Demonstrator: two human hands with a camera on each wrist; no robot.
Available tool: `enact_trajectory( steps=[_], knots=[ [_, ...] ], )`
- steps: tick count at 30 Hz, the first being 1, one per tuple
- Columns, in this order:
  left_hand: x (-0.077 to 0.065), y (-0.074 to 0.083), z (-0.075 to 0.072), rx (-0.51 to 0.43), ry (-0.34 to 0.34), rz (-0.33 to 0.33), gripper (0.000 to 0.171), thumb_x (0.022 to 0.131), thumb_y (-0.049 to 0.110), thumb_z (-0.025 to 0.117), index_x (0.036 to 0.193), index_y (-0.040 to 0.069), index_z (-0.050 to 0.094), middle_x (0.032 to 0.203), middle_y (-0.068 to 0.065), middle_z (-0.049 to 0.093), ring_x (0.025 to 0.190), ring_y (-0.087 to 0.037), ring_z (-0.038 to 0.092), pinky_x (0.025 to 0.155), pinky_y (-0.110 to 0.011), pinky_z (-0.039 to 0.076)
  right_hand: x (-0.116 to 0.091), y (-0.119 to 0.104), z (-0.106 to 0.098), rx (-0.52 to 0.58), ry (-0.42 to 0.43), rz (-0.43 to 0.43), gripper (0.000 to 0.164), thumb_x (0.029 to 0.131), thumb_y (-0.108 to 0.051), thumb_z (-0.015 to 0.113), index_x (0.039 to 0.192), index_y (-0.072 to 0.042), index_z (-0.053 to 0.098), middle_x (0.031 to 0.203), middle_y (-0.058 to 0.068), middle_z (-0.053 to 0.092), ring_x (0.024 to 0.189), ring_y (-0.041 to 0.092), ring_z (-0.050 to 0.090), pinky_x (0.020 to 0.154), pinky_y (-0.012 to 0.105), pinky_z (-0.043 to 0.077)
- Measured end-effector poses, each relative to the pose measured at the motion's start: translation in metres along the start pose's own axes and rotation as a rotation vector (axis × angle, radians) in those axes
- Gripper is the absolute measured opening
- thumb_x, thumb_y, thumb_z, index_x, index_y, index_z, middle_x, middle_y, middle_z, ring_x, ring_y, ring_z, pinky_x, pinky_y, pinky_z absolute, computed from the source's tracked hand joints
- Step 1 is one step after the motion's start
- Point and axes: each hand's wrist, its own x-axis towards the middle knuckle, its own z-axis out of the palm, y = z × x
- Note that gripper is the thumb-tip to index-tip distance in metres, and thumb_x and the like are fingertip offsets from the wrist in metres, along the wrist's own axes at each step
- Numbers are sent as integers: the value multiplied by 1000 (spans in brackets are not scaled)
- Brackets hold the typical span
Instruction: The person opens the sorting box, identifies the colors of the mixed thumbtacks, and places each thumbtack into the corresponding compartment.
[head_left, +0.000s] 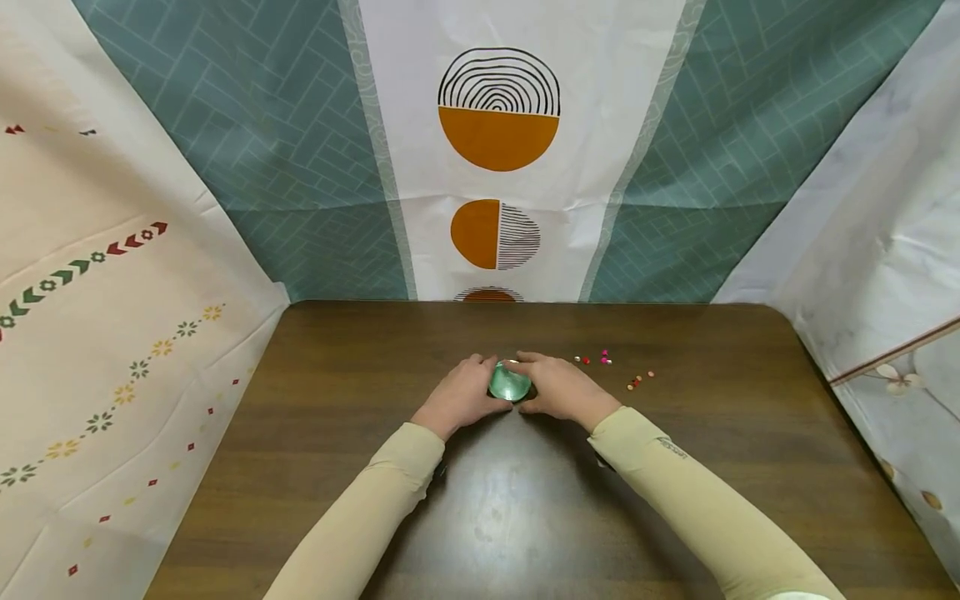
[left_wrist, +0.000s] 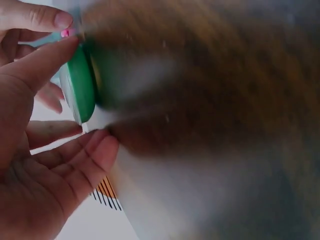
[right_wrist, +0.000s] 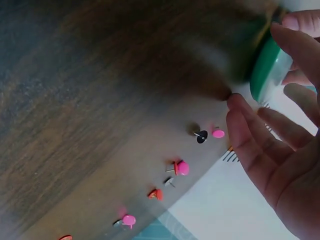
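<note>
While both your hands curl round the green case (head_left: 509, 383), the main risk looks like a slip: its surface seems smooth and its edge rounded, so uneven pressure could tip it or shoot it out sideways. It sits between your palms near the middle of the tabletop (head_left: 337, 500); whether its base touches the wood or floats just above, you can't tell from these angles. Your left hand (head_left: 463, 393) pinches the left side, thumb on the near edge, fingers on the far edge; your right hand (head_left: 562, 388) mirrors that on the other side. Second hazard: loose thumbtacks (right_wrist: 183, 167) lie just beyond your right hand, and a careless sweep that way could scatter them or prick you, since several show bare points. Materials: the case is shallow, round, probably plastic, with a solid green base and a paler, clear-looking upper part that catches glare. The tacks have small flat round heads, pink, red and a dark one (right_wrist: 202, 136), on thin metallic pins. The tabletop is dark brown, wood-grained, glossy enough to mirror light. Your sleeves (head_left: 360, 517) are pale, close-fitting fabric. Contents of the case: too small to tell.
</note>
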Motion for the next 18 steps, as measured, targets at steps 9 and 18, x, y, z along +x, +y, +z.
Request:
enact_trajectory(
  steps=[9, 18],
  knots=[
    [7, -7, -3, -49, 12, 91, 51, 77, 45, 73, 112, 9, 60, 95, 3, 58, 81, -7, 52, 68, -19, 43, 5, 1, 4, -141, 42, -85, 59, 83, -42, 67, 135, -20, 51, 130, 12, 51, 101, 24, 58, 79, 35, 47],
    [11, -6, -1, -58, -9, 68, 52, 75, 39, 72, 115, 7, 60, 90, 4, 57, 74, -8, 51, 63, -20, 42, 9, -5, 4, -255, 47, -143, 52, 79, -41, 68, 121, -12, 60, 108, 11, 61, 72, 13, 58, 62, 29, 47]
  ],
)
